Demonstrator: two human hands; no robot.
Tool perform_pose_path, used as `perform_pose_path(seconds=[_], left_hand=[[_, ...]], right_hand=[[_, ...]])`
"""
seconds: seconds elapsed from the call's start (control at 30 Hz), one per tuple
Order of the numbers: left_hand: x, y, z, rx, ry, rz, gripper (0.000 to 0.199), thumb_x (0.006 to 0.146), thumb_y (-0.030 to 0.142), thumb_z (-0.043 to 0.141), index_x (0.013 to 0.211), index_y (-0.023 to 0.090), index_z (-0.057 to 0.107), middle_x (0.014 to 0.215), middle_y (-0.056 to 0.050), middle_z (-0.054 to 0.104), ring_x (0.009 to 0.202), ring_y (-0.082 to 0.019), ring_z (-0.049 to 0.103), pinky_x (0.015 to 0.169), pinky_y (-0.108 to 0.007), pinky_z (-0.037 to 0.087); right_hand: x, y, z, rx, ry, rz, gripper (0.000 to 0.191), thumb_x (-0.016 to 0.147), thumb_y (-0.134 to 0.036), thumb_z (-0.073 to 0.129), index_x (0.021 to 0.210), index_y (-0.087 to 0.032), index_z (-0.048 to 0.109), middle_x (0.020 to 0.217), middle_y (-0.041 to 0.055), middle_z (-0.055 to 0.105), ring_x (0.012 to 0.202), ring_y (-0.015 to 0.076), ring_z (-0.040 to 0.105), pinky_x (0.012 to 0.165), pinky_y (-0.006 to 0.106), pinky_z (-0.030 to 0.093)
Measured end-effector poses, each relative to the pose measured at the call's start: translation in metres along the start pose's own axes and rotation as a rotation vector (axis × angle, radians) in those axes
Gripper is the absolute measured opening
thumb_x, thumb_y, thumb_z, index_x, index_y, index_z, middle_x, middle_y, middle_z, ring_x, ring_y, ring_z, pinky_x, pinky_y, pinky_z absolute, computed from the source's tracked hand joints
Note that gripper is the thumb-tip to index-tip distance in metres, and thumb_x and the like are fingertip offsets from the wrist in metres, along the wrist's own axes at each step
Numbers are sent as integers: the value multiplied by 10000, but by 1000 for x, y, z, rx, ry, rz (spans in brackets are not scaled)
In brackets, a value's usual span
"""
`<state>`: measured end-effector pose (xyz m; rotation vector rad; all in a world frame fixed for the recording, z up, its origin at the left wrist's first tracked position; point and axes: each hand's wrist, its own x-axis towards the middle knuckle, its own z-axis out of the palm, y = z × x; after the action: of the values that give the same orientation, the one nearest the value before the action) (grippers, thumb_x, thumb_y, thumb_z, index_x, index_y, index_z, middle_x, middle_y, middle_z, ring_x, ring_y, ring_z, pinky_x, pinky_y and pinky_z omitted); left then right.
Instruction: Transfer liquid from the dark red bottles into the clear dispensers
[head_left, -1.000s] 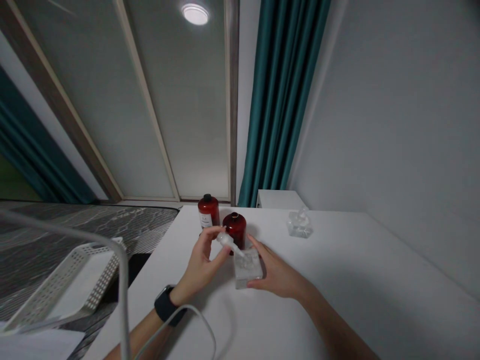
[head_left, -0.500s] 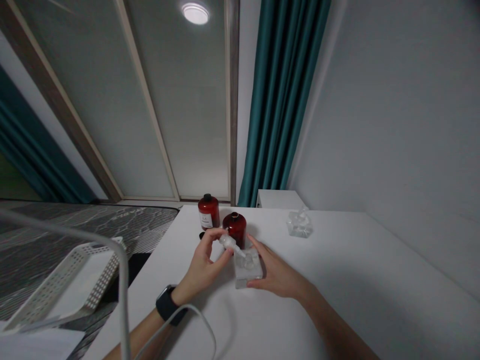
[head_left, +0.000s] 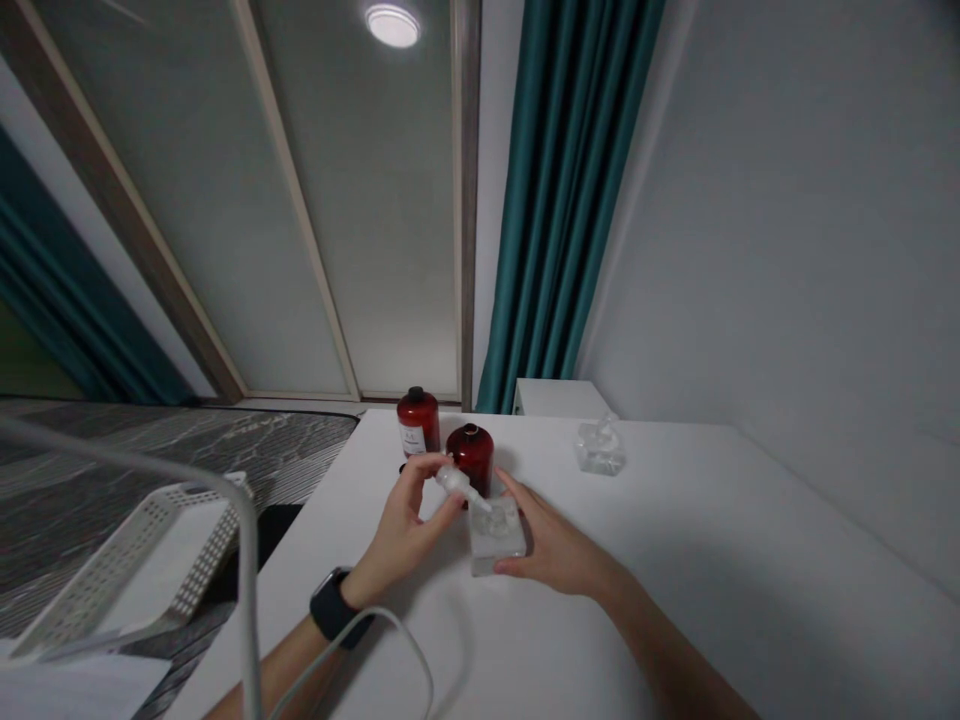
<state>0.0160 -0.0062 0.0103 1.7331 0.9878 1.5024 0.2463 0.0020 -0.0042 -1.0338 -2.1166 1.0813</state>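
My left hand [head_left: 412, 525] pinches a small translucent white piece [head_left: 454, 481] between thumb and fingers. The piece is wide at its upper left end and narrows to a tip, tilted down to the right over a square clear glass container [head_left: 497, 535]. Whether the tip enters the container or only touches it, I cannot tell. My right hand [head_left: 551, 545] grips the glass container from the right side, thumb at the far edge and fingers at the near one. Just behind stands a dark red bottle [head_left: 471, 450] with an uncapped-looking neck. Another red bottle [head_left: 418, 420] has a black cap and white label.
A clear faceted glass object [head_left: 600, 449] stands at the back right of the white table [head_left: 585, 655]. A white cable [head_left: 394, 622] loops by my left wrist. On the left, beyond the table edge, is a white perforated basket [head_left: 97, 590]. A grey wall borders the right.
The small translucent piece has tipped very slightly in my left hand. Otherwise both hands, the glass container and the bottles keep their places.
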Motion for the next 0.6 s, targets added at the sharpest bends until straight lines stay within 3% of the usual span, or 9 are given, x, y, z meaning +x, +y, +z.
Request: perform_pose_path(seconds=[0.6], left_hand=[[6, 5, 0, -76, 64, -53, 326, 883, 348, 690, 1143, 201, 559, 1040, -58, 631, 958, -207, 617, 865, -323, 484]], right_hand=[[0, 4, 2, -4, 19, 19, 1171, 652, -242, 872, 1573, -358, 158, 1521, 79, 435, 1403, 337, 412, 1171, 559, 295]])
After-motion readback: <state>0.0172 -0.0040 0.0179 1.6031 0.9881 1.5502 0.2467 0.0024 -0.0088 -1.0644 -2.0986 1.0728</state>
